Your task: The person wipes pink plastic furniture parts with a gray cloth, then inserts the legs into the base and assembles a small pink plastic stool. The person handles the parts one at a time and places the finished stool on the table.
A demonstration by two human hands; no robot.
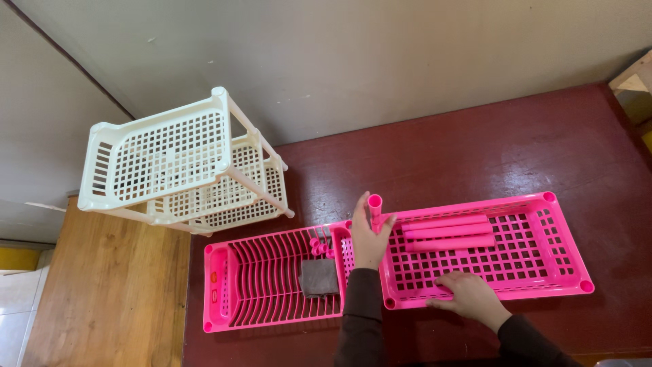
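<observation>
My left hand (pixel 368 238) grips a short pink plastic tube (pixel 375 211), held upright at the far left corner of a pink perforated tray (pixel 543 251). My right hand (pixel 468 293) rests flat on that tray's near side, fingers spread, holding nothing. Three more pink tubes (pixel 448 232) lie side by side inside the tray. To the left lies a pink slatted rack tray (pixel 258 285) with a dark grey square pad (pixel 318 277) and small pink rings (pixel 318 246) on it.
A cream plastic multi-tier rack (pixel 180 166) stands assembled at the table's far left corner. The dark red table (pixel 475 149) runs to a pale wall behind. A wooden floor (pixel 109 299) shows on the left, a wooden piece (pixel 635 78) at the top right.
</observation>
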